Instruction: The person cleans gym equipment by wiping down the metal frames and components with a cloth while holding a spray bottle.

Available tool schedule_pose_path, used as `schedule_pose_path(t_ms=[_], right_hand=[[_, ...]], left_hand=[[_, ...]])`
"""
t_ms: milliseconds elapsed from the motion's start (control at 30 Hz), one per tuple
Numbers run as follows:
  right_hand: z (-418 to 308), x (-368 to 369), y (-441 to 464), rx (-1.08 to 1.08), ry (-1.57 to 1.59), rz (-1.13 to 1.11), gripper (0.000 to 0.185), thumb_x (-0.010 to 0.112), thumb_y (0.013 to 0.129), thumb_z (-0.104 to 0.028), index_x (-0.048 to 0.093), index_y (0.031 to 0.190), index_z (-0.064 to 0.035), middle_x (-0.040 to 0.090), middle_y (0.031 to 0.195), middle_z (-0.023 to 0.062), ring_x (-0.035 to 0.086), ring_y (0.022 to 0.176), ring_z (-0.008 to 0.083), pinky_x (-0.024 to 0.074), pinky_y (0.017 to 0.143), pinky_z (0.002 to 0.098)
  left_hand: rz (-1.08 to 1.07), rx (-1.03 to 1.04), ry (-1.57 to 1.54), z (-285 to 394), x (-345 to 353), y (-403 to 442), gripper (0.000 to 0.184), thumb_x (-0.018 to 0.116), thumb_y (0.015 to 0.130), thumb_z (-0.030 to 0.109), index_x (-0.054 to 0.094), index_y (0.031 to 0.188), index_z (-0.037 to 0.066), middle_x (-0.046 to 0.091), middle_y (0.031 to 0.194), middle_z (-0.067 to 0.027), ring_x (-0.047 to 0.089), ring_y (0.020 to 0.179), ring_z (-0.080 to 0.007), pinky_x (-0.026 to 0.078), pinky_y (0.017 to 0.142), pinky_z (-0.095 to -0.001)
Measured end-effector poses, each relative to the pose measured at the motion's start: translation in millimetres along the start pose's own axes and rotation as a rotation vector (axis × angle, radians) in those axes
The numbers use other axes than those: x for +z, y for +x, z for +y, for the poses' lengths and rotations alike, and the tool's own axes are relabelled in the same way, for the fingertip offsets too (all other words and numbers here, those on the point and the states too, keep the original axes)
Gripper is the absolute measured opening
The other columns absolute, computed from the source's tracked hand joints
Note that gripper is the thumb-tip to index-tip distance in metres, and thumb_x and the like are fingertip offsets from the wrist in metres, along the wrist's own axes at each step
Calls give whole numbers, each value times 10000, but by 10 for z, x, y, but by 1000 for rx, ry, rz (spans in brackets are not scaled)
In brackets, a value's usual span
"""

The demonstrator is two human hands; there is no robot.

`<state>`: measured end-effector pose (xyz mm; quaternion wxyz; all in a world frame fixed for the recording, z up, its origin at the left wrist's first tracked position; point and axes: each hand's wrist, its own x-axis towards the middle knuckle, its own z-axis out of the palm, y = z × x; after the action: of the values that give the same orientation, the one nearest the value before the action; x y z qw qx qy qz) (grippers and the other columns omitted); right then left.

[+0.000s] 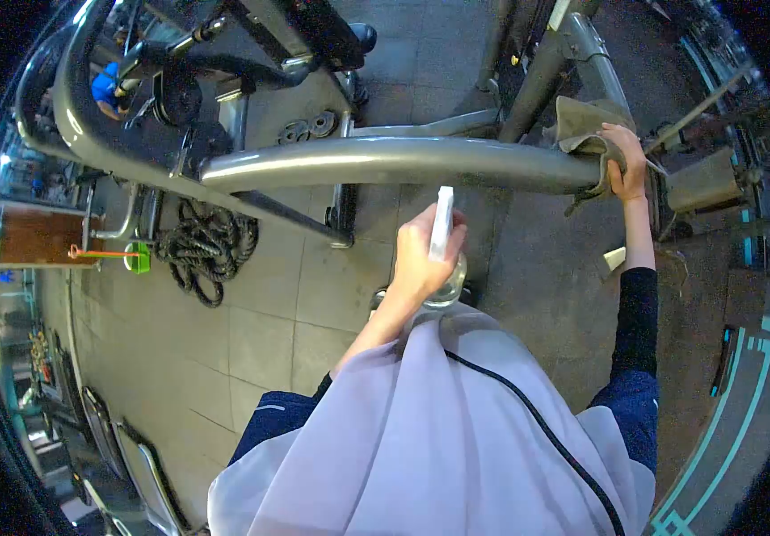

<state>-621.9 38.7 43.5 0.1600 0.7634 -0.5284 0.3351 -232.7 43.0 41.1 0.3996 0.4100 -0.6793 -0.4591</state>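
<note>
Pale fabric (pixel 420 429) drapes over your front, a black cord (pixel 538 418) running down it. Your left hand (pixel 420 255) is wrapped around a spray bottle (pixel 442 228) beside the curved grey bar (pixel 367 163); your right hand (pixel 626 165) grasps a grey cloth (pixel 587 121) against that bar's right end.

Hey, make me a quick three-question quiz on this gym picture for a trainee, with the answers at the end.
1. What does the right hand hold against the curved grey bar?
2. True or false: the black rope hangs over that bar.
3. Which hand grips the spray bottle: (a) the left or (b) the right?

Key:
1. A cloth.
2. False; it lies heaped on the floor.
3. (a), the left hand.
</note>
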Motion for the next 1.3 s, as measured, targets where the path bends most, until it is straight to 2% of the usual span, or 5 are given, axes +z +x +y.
schedule_pose_path(t_ms=[167, 667, 1033, 1100, 1300], right_hand=[[43, 34, 25, -47, 42, 93, 475, 438, 847, -446, 620, 953, -21, 623, 1016, 170, 576, 999, 358, 417, 887, 428], [96, 60, -30, -58, 60, 135, 407, 502, 809, -415, 617, 941, -48, 626, 1014, 151, 579, 990, 338, 415, 906, 426], [104, 117, -35, -69, 67, 183, 416, 494, 825, -424, 614, 946, -44, 627, 1008, 142, 577, 992, 340, 412, 912, 433], [106, 121, -29, -79, 69, 190, 405, 500, 825, -412, 614, 943, -42, 628, 1004, 144, 578, 988, 341, 413, 911, 433], [44, 110, -37, -62, 47, 227, 352, 536, 815, -351, 615, 929, -28, 630, 969, 158, 582, 966, 351, 419, 900, 422]], left_hand=[[150, -204, -164, -6, -98, -12, 145, 595, 791, 109, 575, 793, -35, 633, 661, -101, 632, 606, -161, 484, 577, -287], [-71, 60, 98, 171, 754, -146, 162, 590, 728, 164, 538, 741, 12, 570, 670, -225, 565, 654, -417, 451, 599, -443], [86, -6, 192, -221, 442, -237, 179, 614, 731, 196, 574, 779, 28, 607, 724, -213, 590, 711, -414, 470, 629, -446], [64, -98, 287, -376, 323, -261, 170, 586, 774, 133, 551, 808, -29, 636, 679, -146, 660, 631, -225, 492, 597, -339], [92, -76, 337, -363, 281, -270, 169, 578, 763, 164, 564, 808, 2, 626, 686, -151, 644, 638, -253, 483, 602, -351]])
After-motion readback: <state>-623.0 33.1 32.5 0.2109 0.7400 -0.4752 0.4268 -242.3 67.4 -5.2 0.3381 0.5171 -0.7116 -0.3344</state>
